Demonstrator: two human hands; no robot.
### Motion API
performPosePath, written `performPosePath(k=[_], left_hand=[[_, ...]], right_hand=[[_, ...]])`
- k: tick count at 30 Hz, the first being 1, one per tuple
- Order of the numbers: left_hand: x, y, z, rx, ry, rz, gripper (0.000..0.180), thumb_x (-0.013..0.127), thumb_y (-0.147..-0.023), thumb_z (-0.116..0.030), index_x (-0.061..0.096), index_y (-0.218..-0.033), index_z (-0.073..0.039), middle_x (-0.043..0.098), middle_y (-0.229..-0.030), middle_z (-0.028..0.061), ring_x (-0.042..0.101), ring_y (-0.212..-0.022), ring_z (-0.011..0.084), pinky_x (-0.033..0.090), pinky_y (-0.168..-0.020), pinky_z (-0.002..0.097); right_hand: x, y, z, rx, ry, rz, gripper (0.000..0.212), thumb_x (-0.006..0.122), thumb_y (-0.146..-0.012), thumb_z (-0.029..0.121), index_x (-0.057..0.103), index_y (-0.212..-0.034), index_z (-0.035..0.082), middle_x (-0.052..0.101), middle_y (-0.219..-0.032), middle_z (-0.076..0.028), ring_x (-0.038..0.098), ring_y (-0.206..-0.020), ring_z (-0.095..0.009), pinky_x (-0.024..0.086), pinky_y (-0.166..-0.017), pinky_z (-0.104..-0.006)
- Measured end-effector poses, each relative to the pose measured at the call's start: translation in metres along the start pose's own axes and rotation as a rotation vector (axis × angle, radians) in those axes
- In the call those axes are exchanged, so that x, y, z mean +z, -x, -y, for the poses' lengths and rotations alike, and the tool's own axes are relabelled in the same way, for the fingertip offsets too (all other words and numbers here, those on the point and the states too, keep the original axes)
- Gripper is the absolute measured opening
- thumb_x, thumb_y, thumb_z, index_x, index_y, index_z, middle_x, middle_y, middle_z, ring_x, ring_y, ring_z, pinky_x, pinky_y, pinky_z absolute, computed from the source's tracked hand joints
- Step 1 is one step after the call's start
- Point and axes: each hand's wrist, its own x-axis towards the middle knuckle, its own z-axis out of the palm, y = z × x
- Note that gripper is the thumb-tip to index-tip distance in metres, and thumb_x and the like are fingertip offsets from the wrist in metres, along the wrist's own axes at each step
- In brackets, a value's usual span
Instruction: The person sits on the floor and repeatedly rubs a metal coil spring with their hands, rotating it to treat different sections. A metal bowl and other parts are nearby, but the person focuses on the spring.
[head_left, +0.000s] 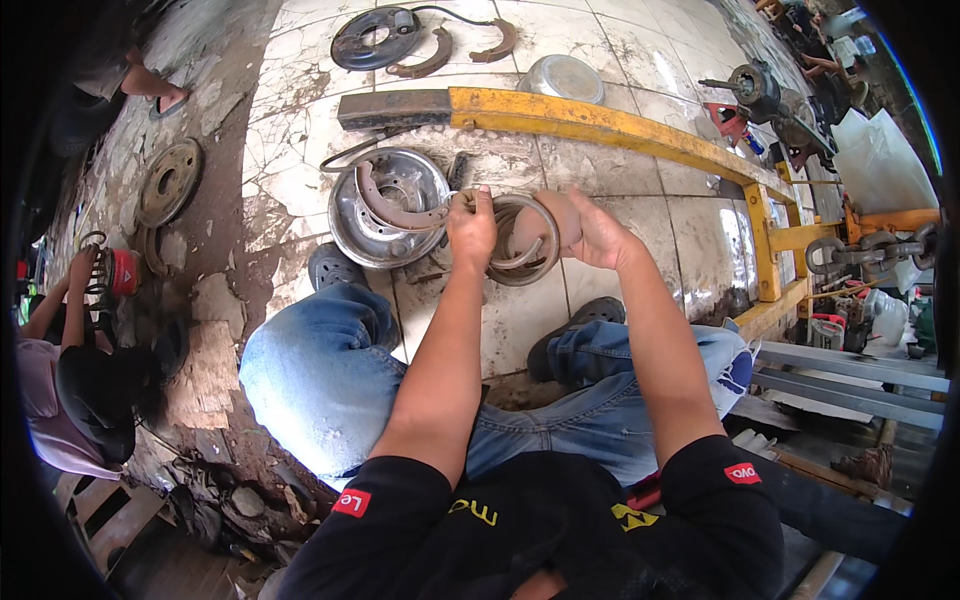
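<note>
My left hand (471,232) is closed on the left side of a dusty tan coil, which looks like a coil spring (551,262), held up over the tiled floor. At the coil's right side is my right hand (604,236), its fingers stretched out and partly blurred near the ring. It cannot be made out whether they touch it. Left of my left hand, a round metal drum brake backing plate (352,228) lies on the tiles. A curved brake shoe (383,205) rests on that plate, one end close to my left hand.
A yellow steel beam frame (620,125) crosses beyond my hands. Past it lie another backing plate (352,42), two loose brake shoes (497,43) and a round metal cover (562,78). A heavy chain (870,253) is at right. Another person (75,375) works at left.
</note>
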Motion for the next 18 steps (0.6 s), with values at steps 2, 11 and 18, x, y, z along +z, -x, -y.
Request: performPosePath(k=[2, 11, 18], left_hand=[[0.000, -0.001, 0.004, 0.006, -0.007, -0.022, 0.041, 0.060, -0.095, -0.038, 0.064, -0.101, 0.002, 0.066, -0.086, 0.0125, 0.057, -0.078, 0.0208, 0.047, -0.074, 0.0349], [-0.027, -0.015, 0.013, -0.135, 0.032, 0.062, 0.059, 0.052, -0.094, -0.051, 0.068, -0.093, 0.006, 0.067, -0.087, 0.0253, 0.062, -0.084, 0.0323, 0.046, -0.083, 0.0404], [-0.035, -0.013, 0.003, -0.125, -0.219, 0.081, 0.060, 0.046, -0.094, -0.051, 0.070, -0.094, 0.005, 0.067, -0.094, 0.0284, 0.063, -0.093, 0.0420, 0.045, -0.089, 0.0435]], right_hand=[[0.002, 0.003, -0.004, -0.036, -0.010, -0.043, 0.064, 0.031, -0.102, 0.054, 0.040, -0.141, 0.004, 0.053, -0.135, -0.015, 0.055, -0.122, -0.026, 0.045, -0.104, -0.0443], [-0.029, 0.010, -0.007, -0.336, 0.201, -0.461, 0.070, 0.038, -0.102, 0.050, 0.040, -0.138, -0.010, 0.052, -0.136, -0.021, 0.055, -0.123, -0.028, 0.044, -0.104, -0.0405], [-0.026, -0.017, -0.069, -0.170, 0.336, -0.335, 0.070, 0.044, -0.100, 0.048, 0.037, -0.143, -0.007, 0.049, -0.140, -0.022, 0.049, -0.128, -0.030, 0.033, -0.111, -0.0384]])
